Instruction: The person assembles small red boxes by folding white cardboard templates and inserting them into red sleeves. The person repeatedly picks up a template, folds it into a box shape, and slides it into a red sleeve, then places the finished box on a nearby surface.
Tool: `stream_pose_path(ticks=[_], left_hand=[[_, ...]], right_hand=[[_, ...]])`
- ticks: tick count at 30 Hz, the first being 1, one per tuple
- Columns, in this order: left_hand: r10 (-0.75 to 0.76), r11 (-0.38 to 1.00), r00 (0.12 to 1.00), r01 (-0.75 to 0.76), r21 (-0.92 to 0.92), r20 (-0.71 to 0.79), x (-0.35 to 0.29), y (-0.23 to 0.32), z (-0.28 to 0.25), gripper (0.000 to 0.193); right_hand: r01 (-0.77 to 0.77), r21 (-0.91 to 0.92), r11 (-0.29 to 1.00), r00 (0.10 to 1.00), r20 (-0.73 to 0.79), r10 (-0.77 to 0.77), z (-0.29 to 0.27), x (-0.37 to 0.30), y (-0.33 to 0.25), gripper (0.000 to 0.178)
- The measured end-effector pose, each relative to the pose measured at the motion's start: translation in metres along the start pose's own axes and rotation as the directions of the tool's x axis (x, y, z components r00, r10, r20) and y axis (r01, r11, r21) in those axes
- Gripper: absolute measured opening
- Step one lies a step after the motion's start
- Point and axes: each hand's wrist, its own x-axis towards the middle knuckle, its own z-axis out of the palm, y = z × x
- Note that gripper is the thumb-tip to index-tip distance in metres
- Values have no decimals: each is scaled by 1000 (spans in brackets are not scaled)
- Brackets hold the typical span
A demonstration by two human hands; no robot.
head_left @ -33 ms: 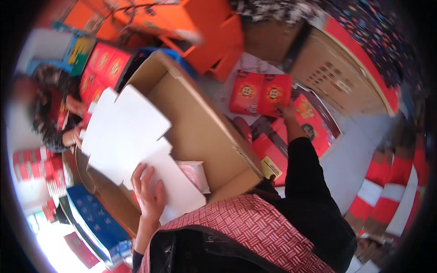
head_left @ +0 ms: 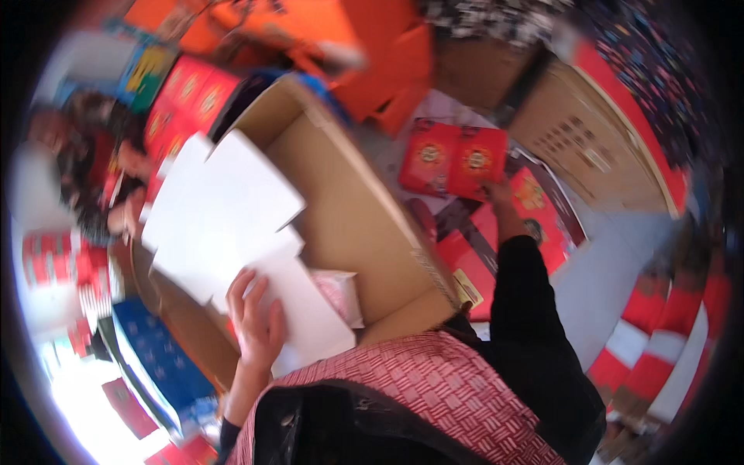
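Observation:
My left hand (head_left: 257, 319) lies on a white die-cut cardboard sheet (head_left: 225, 209), its fingers apart. The sheet rests across an open brown carton (head_left: 349, 209) and covers part of its inside. Off to the right, my right hand (head_left: 500, 195) grips the near edge of a red flat package (head_left: 476, 161) with two panels, each bearing a gold emblem; the fingertips are partly hidden. Below that package lies a larger red box (head_left: 473, 252) with dark bands. A pink-and-white packet (head_left: 341, 294) sits in the carton, partly under the sheet.
Another person's hands (head_left: 128, 213) are at the sheet's far left edge. Orange boxes (head_left: 387, 70) stand behind the carton. A large brown carton (head_left: 581, 139) is at the back right. Red-and-white stacks (head_left: 639, 333) lie at the right, a blue package (head_left: 159, 349) at the left.
The whole view has shifted slightly. Both hands keep their places on the white sheet and the red package.

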Motion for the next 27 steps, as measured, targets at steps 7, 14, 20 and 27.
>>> stream_pose_path(ticks=[7, 14, 20, 27], left_hand=[[-88, 994, 988, 96, 56, -129, 11, -36, -43, 36], [-409, 867, 908, 356, -348, -89, -40, -57, -87, 28], [9, 952, 977, 58, -302, 215, -50, -40, -70, 42], [-386, 835, 828, 501, -227, 406, -79, -33, -64, 30]], right_hand=[[5, -831, 556, 901, -238, -363, -79, 93, -19, 75], [976, -131, 172, 212, 427, -879, 113, -227, -351, 26], [938, 347, -10, -344, 935, 90, 226, -372, -316, 29], [962, -263, -70, 272, 934, 231, 202, -364, -299, 28]])
